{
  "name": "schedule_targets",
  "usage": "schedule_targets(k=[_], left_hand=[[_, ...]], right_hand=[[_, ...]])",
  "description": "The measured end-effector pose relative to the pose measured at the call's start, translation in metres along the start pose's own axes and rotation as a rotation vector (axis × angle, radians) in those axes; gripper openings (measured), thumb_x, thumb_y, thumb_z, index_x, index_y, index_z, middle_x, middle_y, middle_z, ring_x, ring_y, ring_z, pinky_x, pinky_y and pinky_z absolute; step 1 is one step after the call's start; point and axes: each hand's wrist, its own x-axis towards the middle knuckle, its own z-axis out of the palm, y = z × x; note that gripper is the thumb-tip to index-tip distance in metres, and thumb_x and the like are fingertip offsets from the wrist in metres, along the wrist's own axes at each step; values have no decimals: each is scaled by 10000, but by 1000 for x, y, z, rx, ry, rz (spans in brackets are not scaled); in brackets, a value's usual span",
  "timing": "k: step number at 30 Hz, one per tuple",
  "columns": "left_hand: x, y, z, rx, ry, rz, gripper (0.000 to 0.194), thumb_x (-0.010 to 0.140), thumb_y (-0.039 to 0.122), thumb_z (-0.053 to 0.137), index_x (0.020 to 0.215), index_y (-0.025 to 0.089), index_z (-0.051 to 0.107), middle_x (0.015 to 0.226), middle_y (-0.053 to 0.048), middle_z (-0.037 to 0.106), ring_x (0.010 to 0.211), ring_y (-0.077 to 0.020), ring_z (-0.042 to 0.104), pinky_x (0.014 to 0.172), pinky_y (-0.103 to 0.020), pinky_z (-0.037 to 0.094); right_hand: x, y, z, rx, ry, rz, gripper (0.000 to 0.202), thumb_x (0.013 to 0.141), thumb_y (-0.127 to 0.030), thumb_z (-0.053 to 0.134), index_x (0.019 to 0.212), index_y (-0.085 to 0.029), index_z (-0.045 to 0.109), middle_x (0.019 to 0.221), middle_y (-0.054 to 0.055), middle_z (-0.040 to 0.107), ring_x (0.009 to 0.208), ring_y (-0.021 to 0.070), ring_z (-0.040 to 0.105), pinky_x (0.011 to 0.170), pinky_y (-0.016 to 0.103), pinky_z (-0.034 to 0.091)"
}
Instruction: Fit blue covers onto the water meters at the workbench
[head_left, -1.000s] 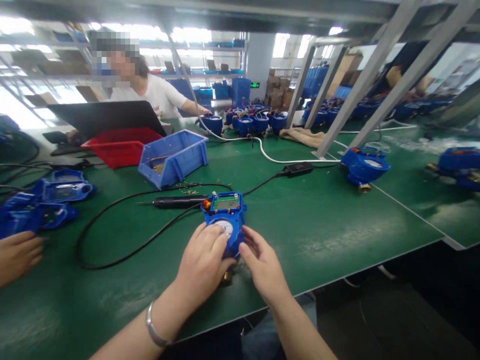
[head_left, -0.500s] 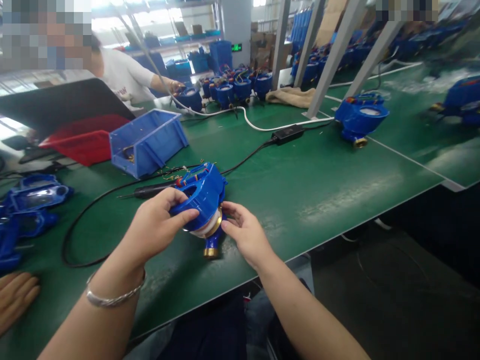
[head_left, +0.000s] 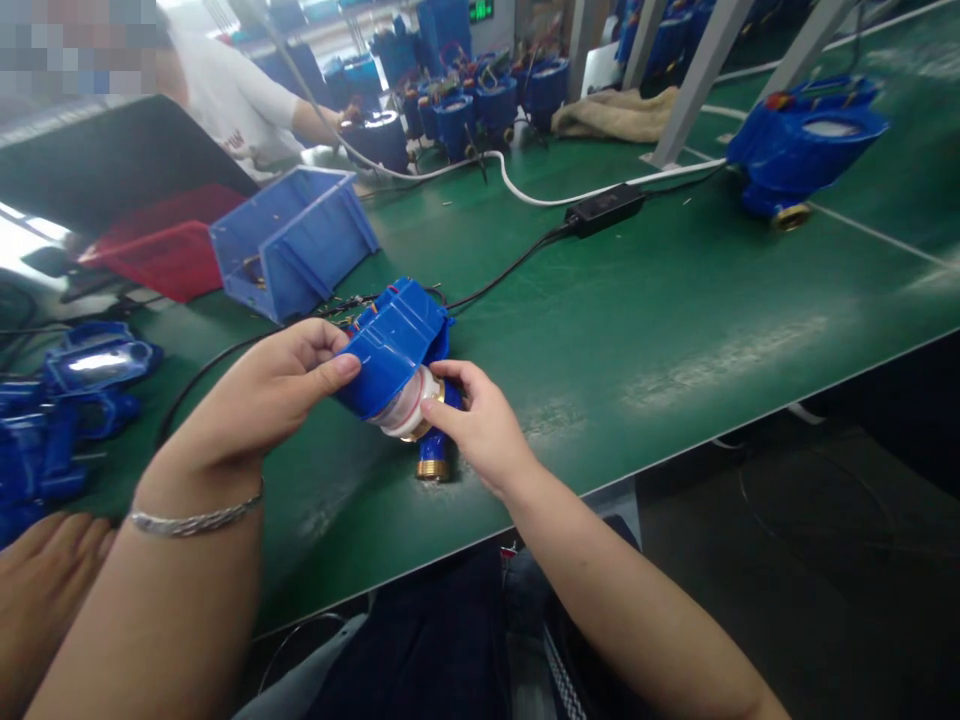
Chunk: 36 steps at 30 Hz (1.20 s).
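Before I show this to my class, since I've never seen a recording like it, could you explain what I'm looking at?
There is no machine here: these are a person's bare hands, seen by one camera worn on the head, looking forward and down. The left hand grips a tilted blue housing. Just beneath it, the right hand holds a pale round body with brass-coloured parts. On the green table lie a blue bin, a red bin, a black cable box and blue casings. A similar blue unit stands to the right. The hand at lower left belongs to somebody else.
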Motion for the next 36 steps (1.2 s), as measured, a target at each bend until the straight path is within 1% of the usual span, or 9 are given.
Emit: schedule_targets(k=[10, 13, 17, 19, 22, 25, 31, 34, 36], left_hand=[[2, -3, -4, -118, -25, 28, 243, 753, 334, 505, 789, 94, 499, 663, 67, 481, 631, -35, 424, 685, -183, 320], [2, -4, -3, -138, -30, 38, 233, 753, 323, 505, 789, 94, 498, 655, 67, 477, 621, -33, 421, 665, -174, 314], [3, -9, -2, -169, -42, 64, 243, 748, 346, 520, 779, 106, 495, 663, 45, 489, 620, -55, 433, 646, -190, 332], [5, -13, -2, -199, -40, 75, 276, 712, 391, 567, 765, 128, 498, 655, 31, 504, 607, -83, 440, 604, -201, 350], [7, -18, -3, -235, -35, 67, 336, 668, 448, 630, 756, 148, 506, 641, 20, 509, 593, -110, 434, 557, -217, 361], [7, -22, -2, -266, -37, 74, 345, 675, 464, 646, 747, 157, 506, 634, 24, 494, 578, -109, 423, 537, -216, 356], [7, -26, 0, -338, -55, 118, 305, 712, 437, 647, 745, 164, 513, 641, 25, 497, 574, -105, 430, 531, -207, 357], [8, -29, -1, -361, -56, 123, 316, 721, 451, 646, 763, 162, 526, 658, 22, 513, 583, -104, 443, 538, -202, 367], [8, -30, -1, -374, -66, 121, 325, 720, 460, 651, 772, 162, 533, 672, 18, 525, 592, -104, 453, 547, -201, 377]], right_hand=[[7, -4, 7, 83, 65, 22, 327, 609, -202, 663, 925, -181, 581, 900, 9, 600, 854, 164, 550, 868, 353, 428], [13, -6, 12, 174, 120, 100, 300, 588, -161, 650, 879, -168, 574, 818, -10, 576, 762, 134, 545, 808, 318, 451], [16, -11, 16, 145, 128, 152, 232, 606, -136, 608, 835, -149, 571, 735, -16, 566, 668, 124, 546, 692, 294, 475], [17, -14, 15, 79, 129, 118, 177, 614, -127, 609, 790, -148, 605, 737, -3, 595, 701, 140, 556, 733, 315, 470], [18, -20, 8, -249, 136, -14, 121, 632, -137, 640, 747, -160, 668, 788, 20, 634, 780, 165, 570, 818, 344, 445], [22, -27, 4, -535, 91, -96, 61, 677, -158, 640, 716, -163, 686, 749, 29, 646, 728, 169, 589, 750, 340, 464], [28, -29, 14, -650, 112, -138, 131, 715, -131, 599, 586, -154, 608, 651, 23, 577, 687, 183, 554, 718, 374, 450], [19, -20, 12, -600, 127, -186, 86, 779, -131, 550, 734, -150, 622, 757, 21, 605, 759, 150, 572, 745, 311, 472], [9, -16, 6, -581, 92, -315, 88, 800, -145, 549, 825, -145, 633, 860, 38, 615, 844, 138, 579, 800, 289, 473]])
